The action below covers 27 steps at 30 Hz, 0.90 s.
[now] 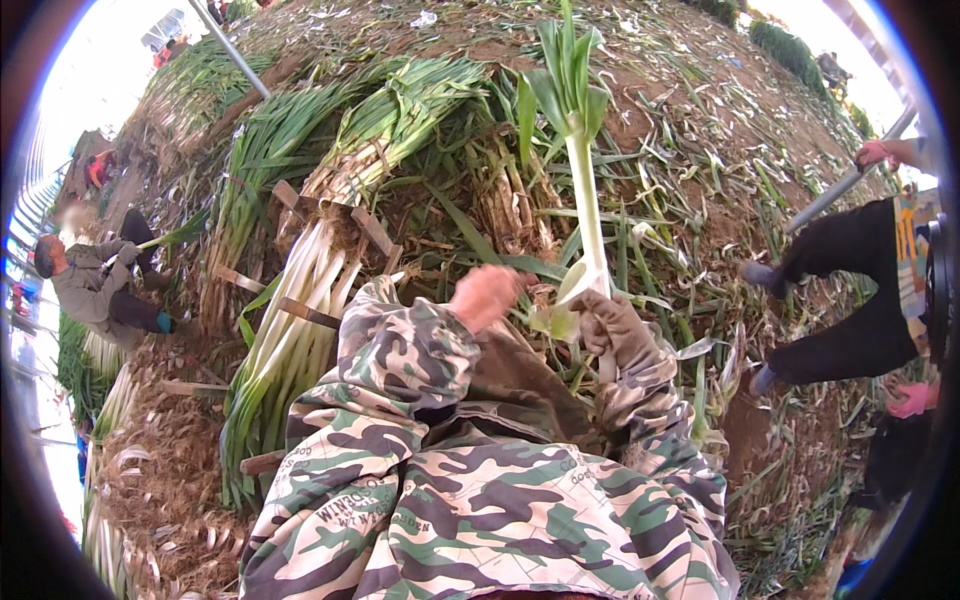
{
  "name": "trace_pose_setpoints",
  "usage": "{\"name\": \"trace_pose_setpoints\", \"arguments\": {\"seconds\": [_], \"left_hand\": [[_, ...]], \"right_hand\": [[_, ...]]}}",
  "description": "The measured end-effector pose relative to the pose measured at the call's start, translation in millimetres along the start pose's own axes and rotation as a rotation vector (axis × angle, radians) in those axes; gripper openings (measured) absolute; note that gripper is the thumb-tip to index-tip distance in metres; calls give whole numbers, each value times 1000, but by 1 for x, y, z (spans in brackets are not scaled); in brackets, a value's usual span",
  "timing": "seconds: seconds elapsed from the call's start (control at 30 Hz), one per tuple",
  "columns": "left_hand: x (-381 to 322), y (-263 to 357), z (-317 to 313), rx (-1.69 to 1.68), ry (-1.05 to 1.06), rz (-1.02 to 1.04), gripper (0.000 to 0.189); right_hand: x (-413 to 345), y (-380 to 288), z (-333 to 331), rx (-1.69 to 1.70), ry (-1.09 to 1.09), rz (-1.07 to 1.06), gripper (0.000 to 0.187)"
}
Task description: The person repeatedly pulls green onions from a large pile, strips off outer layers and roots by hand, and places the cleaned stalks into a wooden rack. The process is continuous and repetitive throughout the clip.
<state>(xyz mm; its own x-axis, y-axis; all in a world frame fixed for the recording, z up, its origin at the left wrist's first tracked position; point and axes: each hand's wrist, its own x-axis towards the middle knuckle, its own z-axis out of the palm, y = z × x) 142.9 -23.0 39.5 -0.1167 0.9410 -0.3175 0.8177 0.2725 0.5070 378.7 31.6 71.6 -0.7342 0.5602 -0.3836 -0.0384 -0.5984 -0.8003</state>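
In my right hand (611, 322), which wears a brown work glove, is a thick leek or large green onion (589, 199). Its white shaft rises from my grip and its green leaves fan out at the far end. A loose, pale leaf sheath (559, 319) hangs beside the shaft near my glove. My left hand (486, 296) looks bare and blurred, just left of the stalk; whether it pinches anything is unclear. Beyond it, unpeeled stalks (506, 202) with dry brown skins lie on the ground. Both sleeves are camouflage cloth.
At my left, white peeled stalks (296, 277) lie between wooden stakes (307, 311), with leafy bundles (409, 112) behind. Trimmed roots (176, 487) cover the ground there. A person (97, 285) sits far left; another's legs (840, 292) and a metal pole (840, 187) are at right.
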Motion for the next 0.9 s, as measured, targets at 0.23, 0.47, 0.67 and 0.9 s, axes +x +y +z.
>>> {"name": "trace_pose_setpoints", "arguments": {"seconds": [0.23,0.47,0.67,0.9], "left_hand": [[37,22,-49,-1146,495,182,46],[49,34,-51,-1642,498,123,44],[55,14,-47,-1135,893,90,60],[62,9,-37,-640,1266,203,53]], "right_hand": [[13,48,22,-463,469,-350,20],[2,83,26,-1149,686,-647,31],[3,86,26,-1357,673,-738,30],[6,82,34,-1087,506,-567,25]]}}
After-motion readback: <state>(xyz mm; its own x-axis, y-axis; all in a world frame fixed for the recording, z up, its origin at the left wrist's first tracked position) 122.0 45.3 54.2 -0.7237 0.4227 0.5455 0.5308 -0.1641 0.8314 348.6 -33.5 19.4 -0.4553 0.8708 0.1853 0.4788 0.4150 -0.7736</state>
